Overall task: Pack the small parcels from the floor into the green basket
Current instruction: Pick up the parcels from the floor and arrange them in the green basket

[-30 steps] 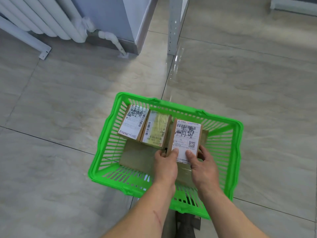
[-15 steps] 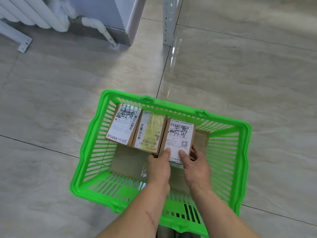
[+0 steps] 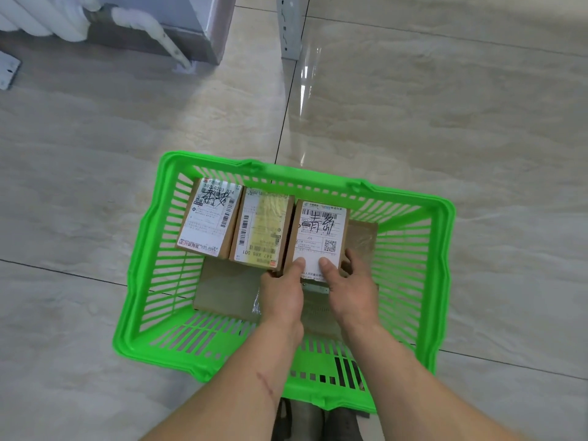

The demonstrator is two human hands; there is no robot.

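A green plastic basket (image 3: 143, 268) stands on the tiled floor below me. Three small brown parcels with white labels lie side by side at its far end: a left parcel (image 3: 208, 218), a middle parcel (image 3: 262, 230) with a yellowish label, and a right parcel (image 3: 319, 232). They rest on a larger flat cardboard parcel (image 3: 226, 288) on the basket's bottom. My left hand (image 3: 281, 292) and my right hand (image 3: 353, 288) both grip the near end of the right parcel, thumbs on its label and fingers round its sides.
A white radiator pipe (image 3: 149, 27) and a grey wall corner (image 3: 203, 33) stand at the far left. A metal shelf post (image 3: 288, 27) rises beyond the basket. My shoes (image 3: 315, 421) show under the basket's near rim. Glossy floor tiles surround the basket.
The right parcel has come down level with the other two, both hands still on it. The view has shifted, so the basket sits lower in frame.
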